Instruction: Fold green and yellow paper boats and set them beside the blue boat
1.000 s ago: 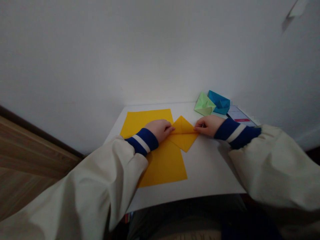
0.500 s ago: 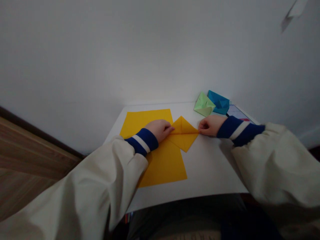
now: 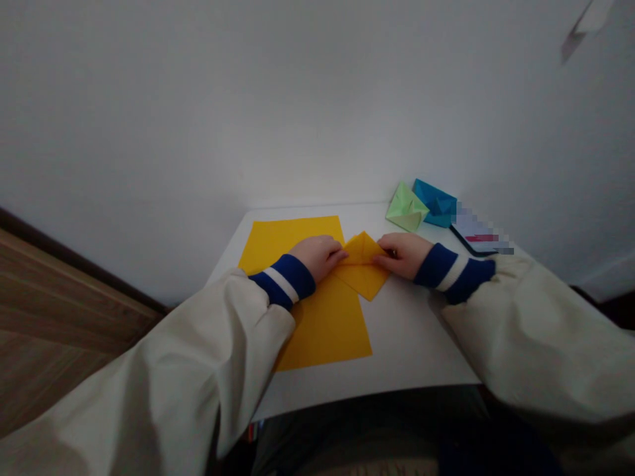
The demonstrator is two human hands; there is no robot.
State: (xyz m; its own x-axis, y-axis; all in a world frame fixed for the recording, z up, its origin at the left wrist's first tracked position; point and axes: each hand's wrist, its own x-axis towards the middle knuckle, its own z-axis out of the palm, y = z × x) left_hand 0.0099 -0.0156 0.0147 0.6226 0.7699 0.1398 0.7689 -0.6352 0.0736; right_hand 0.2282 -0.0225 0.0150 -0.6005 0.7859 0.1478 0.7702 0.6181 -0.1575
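A folded yellow paper (image 3: 364, 271), diamond-shaped, lies on the white table (image 3: 411, 344) and partly overlaps a flat yellow sheet (image 3: 317, 311). My left hand (image 3: 320, 256) is curled, its fingertips pressing the folded piece's left corner. My right hand (image 3: 403, 254) is closed over the right corner, pinching it inward toward the middle. Both arms wear cream sleeves with blue and white cuffs.
At the table's far right corner stand a green folded paper shape (image 3: 406, 207) and a blue folded paper shape (image 3: 436, 202). A phone (image 3: 477, 236) lies beside them near the right edge. A white wall rises behind; wooden floor shows at left.
My right hand has moved left, carrying the folded paper's right corner inward. The left hand has stayed in place.
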